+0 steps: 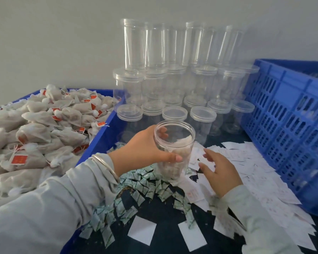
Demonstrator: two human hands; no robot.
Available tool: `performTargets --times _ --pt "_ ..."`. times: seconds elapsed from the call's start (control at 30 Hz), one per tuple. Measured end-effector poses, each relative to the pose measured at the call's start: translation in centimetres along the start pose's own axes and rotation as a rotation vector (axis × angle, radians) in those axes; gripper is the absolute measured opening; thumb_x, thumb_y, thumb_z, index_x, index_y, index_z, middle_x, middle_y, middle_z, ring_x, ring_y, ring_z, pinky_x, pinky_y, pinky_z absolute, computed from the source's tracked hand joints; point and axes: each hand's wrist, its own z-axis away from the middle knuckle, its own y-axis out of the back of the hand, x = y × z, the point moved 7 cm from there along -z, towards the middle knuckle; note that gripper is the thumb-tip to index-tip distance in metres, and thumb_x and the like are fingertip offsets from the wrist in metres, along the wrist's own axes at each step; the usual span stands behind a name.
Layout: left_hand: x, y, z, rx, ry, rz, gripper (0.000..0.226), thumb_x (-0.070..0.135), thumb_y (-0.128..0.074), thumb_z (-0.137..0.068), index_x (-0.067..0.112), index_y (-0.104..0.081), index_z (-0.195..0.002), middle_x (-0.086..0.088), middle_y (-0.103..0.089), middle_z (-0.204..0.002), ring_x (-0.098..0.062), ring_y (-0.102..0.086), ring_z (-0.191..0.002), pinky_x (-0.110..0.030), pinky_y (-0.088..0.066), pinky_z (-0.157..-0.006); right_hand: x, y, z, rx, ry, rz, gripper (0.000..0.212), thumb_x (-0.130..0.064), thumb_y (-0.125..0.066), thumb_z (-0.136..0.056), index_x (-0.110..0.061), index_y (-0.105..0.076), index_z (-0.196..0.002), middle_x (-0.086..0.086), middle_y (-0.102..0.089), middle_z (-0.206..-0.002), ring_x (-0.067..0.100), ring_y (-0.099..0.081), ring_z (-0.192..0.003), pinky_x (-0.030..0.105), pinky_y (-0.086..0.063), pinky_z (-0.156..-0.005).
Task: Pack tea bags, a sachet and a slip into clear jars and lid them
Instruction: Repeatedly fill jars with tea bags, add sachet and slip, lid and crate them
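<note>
I see the lidless clear plastic jar [173, 149] upright at mid-table, holding pale tea bags, my left hand [145, 151] wrapped round its wall, thumb in front. Just right of it my right hand [218, 171] lies with fingers loosely spread on the scattered white paper slips [246, 162]. Green-printed sachets [145, 184] spread beneath the jar. Behind stand stacked lidded clear jars [182, 79]; left, a blue bin of gauze tea bags [44, 125]; right, a blue slotted crate [292, 125].

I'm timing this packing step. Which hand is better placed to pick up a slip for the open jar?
The right hand: it lies open on the pile of white slips beside the jar, while the left hand has its grip around the jar.
</note>
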Motion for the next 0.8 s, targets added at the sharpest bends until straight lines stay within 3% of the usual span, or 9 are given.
performTargets --times 0.07,0.2,0.37,0.57,0.7,0.8 --pt "-0.2 -0.6 -0.8 -0.007 0.026 -0.019 0.103 0.065 -0.078 -0.041 0.028 -0.044 -0.131 0.019 -0.056 -0.114 0.001 -0.053 -0.103 -0.006 -0.032 -0.077 2.0 -0.6 -1.2 -0.071 -0.083 0.118 0.045 -0.029 -0.059 -0.092 -0.022 -0.049 -0.135 -0.002 -0.051 -0.136 0.014 -0.046 -0.124 0.027 -0.034 -0.103" --pt "-1.1 -1.2 -1.6 -0.018 0.076 -0.054 0.091 0.058 -0.084 -0.052 0.028 -0.045 -0.129 0.018 -0.058 -0.113 -0.001 -0.055 -0.102 -0.01 -0.035 -0.074 2.9 -3.3 -1.4 -0.219 -0.059 0.355 0.054 -0.05 -0.058 -0.086 -0.027 -0.051 -0.134 -0.009 -0.044 -0.141 0.014 -0.039 -0.129 0.03 -0.03 -0.107" --pt "-1.5 -0.1 -2.6 0.039 0.111 -0.063 0.094 0.06 -0.082 -0.05 0.027 -0.046 -0.13 0.016 -0.057 -0.117 -0.003 -0.053 -0.103 -0.01 -0.032 -0.072 2.5 -2.9 -2.1 -0.106 -0.047 0.35 0.035 -0.045 -0.058 -0.088 -0.028 -0.064 -0.119 -0.009 -0.054 -0.127 0.014 -0.046 -0.117 0.028 -0.036 -0.099" --pt "-2.6 0.6 -4.2 0.027 0.135 -0.092 0.101 0.065 -0.081 -0.046 0.027 -0.046 -0.132 0.014 -0.058 -0.121 -0.007 -0.054 -0.109 -0.021 -0.035 -0.086 2.1 -3.4 -4.5 -0.089 -0.083 0.407 0.049 -0.05 -0.052 -0.09 -0.028 -0.049 -0.135 -0.004 -0.051 -0.13 0.018 -0.043 -0.121 0.032 -0.035 -0.1" --pt "-3.2 0.7 -5.2 0.01 0.142 -0.087 0.109 0.072 -0.077 -0.04 0.027 -0.044 -0.134 0.014 -0.058 -0.122 -0.007 -0.054 -0.11 -0.021 -0.036 -0.086 1.4 -3.5 -5.8 -0.03 -0.059 0.372 0.029 -0.036 -0.047 -0.096 -0.028 -0.067 -0.115 -0.003 -0.057 -0.108 0.018 -0.046 -0.104 0.03 -0.039 -0.088" --pt "-3.5 0.9 -5.9 0.013 0.146 -0.087 0.11 0.073 -0.076 -0.039 0.027 -0.044 -0.133 0.014 -0.058 -0.121 -0.007 -0.055 -0.109 -0.02 -0.036 -0.085 0.4 -2.4 -6.2 0.107 -0.01 0.239 0.023 -0.027 -0.055 -0.094 -0.019 -0.073 -0.105 0.001 -0.06 -0.099 0.019 -0.049 -0.096 0.027 -0.037 -0.078"
